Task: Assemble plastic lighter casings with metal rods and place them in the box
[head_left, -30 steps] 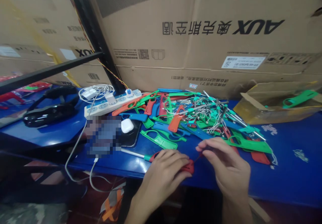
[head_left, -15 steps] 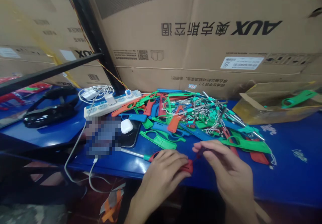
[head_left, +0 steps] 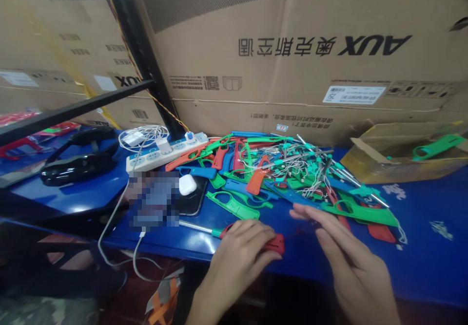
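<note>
My left hand [head_left: 241, 257] is closed around a red stick lighter [head_left: 276, 243] at the table's front edge. The lighter's metal tube [head_left: 195, 226] and green collar point left, and its red handle end shows past my thumb. My palm and fingers hide its middle. To the right, my right hand [head_left: 353, 261] is apart from the lighter, its thumb away from the stretched fingers. Nothing plain shows between them, though the fingertips are blurred. Beyond both hands lies a pile of green, blue, orange and red lighter shells [head_left: 234, 204] with metal tubes and white-wired parts [head_left: 288, 162].
A white power strip [head_left: 153, 158] with chargers and cables lies left of the pile. Nearby are a dark phone [head_left: 195, 203] and white earbud case [head_left: 187, 185]. An open cardboard box [head_left: 383, 169] stands right, holding a green shell. Large cartons [head_left: 285, 81] wall the back.
My right hand has drawn back to the right from the lighter's end, and its thumb and fingers have parted from a pinch on something dark red. My left hand keeps its hold.
</note>
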{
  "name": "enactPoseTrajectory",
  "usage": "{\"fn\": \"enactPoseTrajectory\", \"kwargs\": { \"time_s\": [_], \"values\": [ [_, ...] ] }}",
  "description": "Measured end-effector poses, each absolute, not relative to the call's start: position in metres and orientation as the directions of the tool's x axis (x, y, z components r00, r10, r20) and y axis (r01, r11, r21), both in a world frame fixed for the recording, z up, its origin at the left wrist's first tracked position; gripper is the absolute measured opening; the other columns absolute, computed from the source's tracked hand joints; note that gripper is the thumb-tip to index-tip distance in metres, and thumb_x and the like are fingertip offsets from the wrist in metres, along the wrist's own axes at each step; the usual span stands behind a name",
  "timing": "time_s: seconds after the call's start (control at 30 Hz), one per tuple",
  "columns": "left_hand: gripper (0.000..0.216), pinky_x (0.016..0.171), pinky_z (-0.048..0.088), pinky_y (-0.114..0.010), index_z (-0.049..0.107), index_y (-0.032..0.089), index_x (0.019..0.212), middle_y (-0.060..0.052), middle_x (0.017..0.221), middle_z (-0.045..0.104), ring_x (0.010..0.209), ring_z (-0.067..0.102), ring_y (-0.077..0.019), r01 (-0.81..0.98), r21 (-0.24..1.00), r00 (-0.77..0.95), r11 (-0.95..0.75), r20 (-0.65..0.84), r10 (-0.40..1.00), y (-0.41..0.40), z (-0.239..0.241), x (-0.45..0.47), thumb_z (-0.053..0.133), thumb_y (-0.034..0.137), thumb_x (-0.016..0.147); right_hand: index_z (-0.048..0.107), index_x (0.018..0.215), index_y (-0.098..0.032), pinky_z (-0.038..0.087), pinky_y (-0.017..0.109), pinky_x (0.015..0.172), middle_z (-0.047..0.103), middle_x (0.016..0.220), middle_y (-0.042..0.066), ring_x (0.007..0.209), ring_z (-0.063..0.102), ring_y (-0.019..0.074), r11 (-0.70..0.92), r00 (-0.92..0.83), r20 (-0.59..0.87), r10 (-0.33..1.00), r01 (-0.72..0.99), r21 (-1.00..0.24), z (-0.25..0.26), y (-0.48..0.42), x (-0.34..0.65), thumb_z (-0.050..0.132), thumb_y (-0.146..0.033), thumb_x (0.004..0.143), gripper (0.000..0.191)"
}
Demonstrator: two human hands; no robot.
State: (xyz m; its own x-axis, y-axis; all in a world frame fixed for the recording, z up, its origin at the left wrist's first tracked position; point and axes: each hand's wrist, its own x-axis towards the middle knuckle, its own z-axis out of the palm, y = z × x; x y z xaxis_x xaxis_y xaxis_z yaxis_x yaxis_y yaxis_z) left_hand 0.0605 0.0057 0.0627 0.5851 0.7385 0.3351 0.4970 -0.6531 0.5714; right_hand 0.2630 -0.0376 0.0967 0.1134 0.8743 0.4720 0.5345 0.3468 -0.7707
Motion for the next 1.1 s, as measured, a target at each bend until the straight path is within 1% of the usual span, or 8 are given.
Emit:
{"fn": "enactPoseTrajectory", "kwargs": {
  "time_s": [0.13, 0.23, 0.5, 0.6, 0.7, 0.87, 1.03, 1.1],
  "values": [
    [0.019, 0.088, 0.048, -0.037, 0.068, 0.025, 0.115, 0.003, 0.116, 0.074, 0.105, 0.065, -0.0208, 0.495, 0.583, 0.588, -0.645, 0.322, 0.742, 0.006, 0.064, 0.061, 0.069, 0.033, 0.098, 0.075, 0.118, -0.036, 0.065, 0.027, 0.089, 0.081, 0.107, -0.004, 0.099, 0.077, 0.0177, 0.36, 0.152, 0.486, 0.861, 0.494, -0.792, 0.094, -0.041, 0.265, 0.056, -0.022, 0.102, 0.028],
    [0.019, 0.088, 0.047, -0.036, 0.068, 0.025, 0.115, 0.003, 0.114, 0.075, 0.103, 0.065, -0.0209, 0.501, 0.594, 0.577, -0.629, 0.312, 0.755, 0.005, 0.065, 0.062, 0.07, 0.033, 0.097, 0.076, 0.111, -0.035, 0.065, 0.024, 0.081, 0.08, 0.104, -0.004, 0.094, 0.077, 0.0166, 0.373, 0.15, 0.498, 0.854, 0.491, -0.787, 0.095, -0.037, 0.265, 0.059, -0.022, 0.101, 0.024],
    [0.022, 0.086, 0.047, -0.036, 0.068, 0.025, 0.116, 0.003, 0.112, 0.075, 0.1, 0.062, -0.0211, 0.518, 0.601, 0.564, -0.608, 0.294, 0.772, 0.005, 0.067, 0.062, 0.071, 0.034, 0.096, 0.078, 0.098, -0.03, 0.061, 0.023, 0.068, 0.079, 0.095, -0.002, 0.083, 0.074, 0.0159, 0.372, 0.145, 0.502, 0.853, 0.506, -0.778, 0.104, -0.033, 0.265, 0.075, -0.028, 0.092, 0.007],
    [0.019, 0.086, 0.048, -0.036, 0.068, 0.025, 0.114, 0.002, 0.111, 0.075, 0.101, 0.062, -0.0213, 0.52, 0.593, 0.567, -0.615, 0.299, 0.768, 0.005, 0.065, 0.063, 0.068, 0.035, 0.098, 0.075, 0.099, -0.028, 0.058, 0.024, 0.069, 0.074, 0.091, -0.002, 0.081, 0.07, 0.0144, 0.398, 0.178, 0.541, 0.822, 0.501, -0.769, 0.098, -0.029, 0.258, 0.079, -0.025, 0.089, 0.011],
    [0.021, 0.089, 0.049, -0.038, 0.068, 0.023, 0.116, 0.0, 0.114, 0.075, 0.102, 0.063, -0.0229, 0.542, 0.549, 0.552, -0.637, 0.339, 0.762, 0.004, 0.061, 0.064, 0.068, 0.036, 0.099, 0.073, 0.098, -0.025, 0.054, 0.028, 0.07, 0.068, 0.084, -0.002, 0.076, 0.065, 0.0146, 0.396, 0.288, 0.615, 0.734, 0.554, -0.732, 0.09, -0.025, 0.252, 0.083, -0.027, 0.085, 0.017],
    [0.025, 0.089, 0.05, -0.04, 0.066, 0.022, 0.12, -0.002, 0.116, 0.075, 0.103, 0.064, -0.0239, 0.549, 0.503, 0.557, -0.667, 0.375, 0.741, 0.004, 0.057, 0.065, 0.067, 0.037, 0.1, 0.073, 0.097, -0.025, 0.054, 0.033, 0.076, 0.072, 0.092, 0.002, 0.082, 0.067, 0.0188, 0.308, 0.352, 0.669, 0.654, 0.684, -0.661, 0.086, -0.034, 0.252, 0.08, -0.035, 0.088, 0.015],
    [0.024, 0.09, 0.052, -0.04, 0.067, 0.022, 0.119, -0.003, 0.114, 0.076, 0.103, 0.065, -0.0235, 0.564, 0.496, 0.532, -0.66, 0.394, 0.75, 0.004, 0.056, 0.065, 0.066, 0.038, 0.1, 0.067, 0.098, -0.022, 0.058, 0.04, 0.086, 0.069, 0.094, 0.007, 0.089, 0.07, 0.0245, 0.23, 0.636, 0.552, 0.539, 0.519, -0.823, 0.089, -0.047, 0.26, 0.081, -0.033, 0.086, 0.022],
    [0.025, 0.091, 0.053, -0.041, 0.066, 0.023, 0.12, -0.003, 0.115, 0.076, 0.104, 0.065, -0.0238, 0.555, 0.494, 0.535, -0.669, 0.404, 0.742, 0.003, 0.055, 0.064, 0.066, 0.038, 0.1, 0.067, 0.101, -0.02, 0.059, 0.041, 0.087, 0.07, 0.097, 0.009, 0.09, 0.072, 0.0251, 0.221, 0.668, 0.519, 0.534, 0.482, -0.848, 0.083, -0.047, 0.268, 0.081, -0.035, 0.085, 0.026]
  ]
}}
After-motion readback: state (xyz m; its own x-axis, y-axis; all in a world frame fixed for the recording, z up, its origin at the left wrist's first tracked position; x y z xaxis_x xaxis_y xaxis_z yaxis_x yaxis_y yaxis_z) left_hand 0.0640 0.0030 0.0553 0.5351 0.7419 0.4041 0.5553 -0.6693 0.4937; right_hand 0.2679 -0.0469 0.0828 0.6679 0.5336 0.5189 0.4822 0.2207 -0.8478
